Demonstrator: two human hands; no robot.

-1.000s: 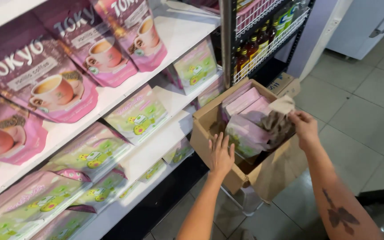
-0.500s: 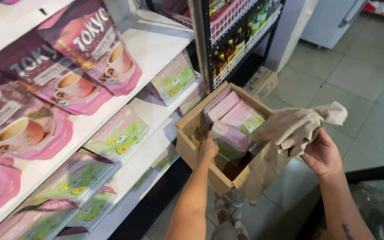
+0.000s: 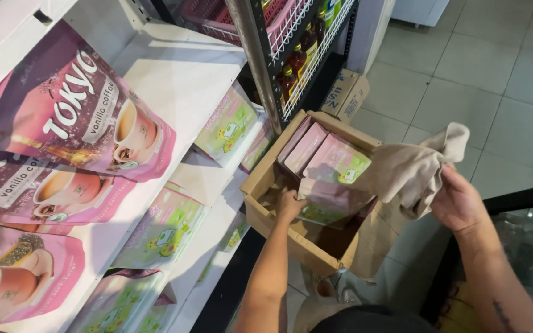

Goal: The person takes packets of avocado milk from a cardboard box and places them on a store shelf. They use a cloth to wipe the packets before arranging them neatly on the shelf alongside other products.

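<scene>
**Left hand in open carton, right hand gripping beige cloth**

Left hand (image 3: 290, 205) reaches into the open brown cardboard carton (image 3: 279, 229) at about 6 o'clock of frame centre; fingers curled onto the near end of a pink-and-green foil pouch (image 3: 327, 206) lying across the stacked pouches, exact grip partly hidden by the pouch edge; right hand (image 3: 459, 202) at 3 o'clock, outside the carton's right rim, fingers closed around a crumpled beige cloth (image 3: 409, 169); cloth drapes over the carton's right edge and touches the top pouch; more pink pouches (image 3: 308, 145) stand on edge at the carton's far side, 12 o'clock of the left hand; carton's left wall sits just beside the white shelf edge (image 3: 217, 216), little room there; open grey tiled floor (image 3: 482, 74) at 1 to 3 o'clock, free room on that side; black wire rack with brown bottles (image 3: 297, 58) at 12 o'clock, close behind the carton's far rim; small closed cardboard box (image 3: 347, 95) on the floor beside the rack; large pink pouches with cup pictures (image 3: 75, 132) on the white shelves at 9 o'clock; green-pink pouches (image 3: 165, 225) on the lower shelf at 8 o'clock.
</scene>
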